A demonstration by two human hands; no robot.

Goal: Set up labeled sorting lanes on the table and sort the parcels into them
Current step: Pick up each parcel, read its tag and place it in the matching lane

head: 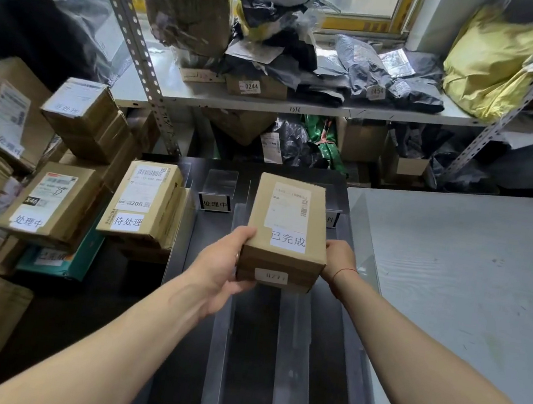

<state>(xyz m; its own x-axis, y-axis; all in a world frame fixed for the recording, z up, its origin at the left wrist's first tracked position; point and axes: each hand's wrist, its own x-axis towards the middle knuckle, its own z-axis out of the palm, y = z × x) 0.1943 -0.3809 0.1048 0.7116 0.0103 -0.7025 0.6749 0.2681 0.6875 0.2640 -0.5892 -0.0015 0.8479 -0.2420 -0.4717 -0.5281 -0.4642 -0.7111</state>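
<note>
In the centre of the frame both hands are holding one cardboard parcel [286, 232] above the dark table [190, 345]. The left hand [217, 273] is gripping its lower left corner, with the fingers curled under the box and the thumb on the top edge. The right hand [339, 260] is holding the right side, but the box is hiding most of its fingers. A white label reading 已完成 [288, 239] is sitting on the top face of the parcel.

The lanes seem to be already set up: clear plastic dividers [221, 332] are running along the dark table toward the bottom of the frame, and a lane sign reading 处理中 [215, 203] is standing at the far end, left of the parcel. So the sorting step is going on, I think, and it is far from finished. Many labelled boxes [62, 204] are waiting in a pile at the left of the frame, and one box marked 待处理 [142, 201] is lying just beside the lanes.

A second sign [331, 219] is mostly hidden behind the parcel, so its text cannot be read. Whether a third sign exists I cannot tell. The shelf parcels [362, 71] at the top are blurred.
</note>
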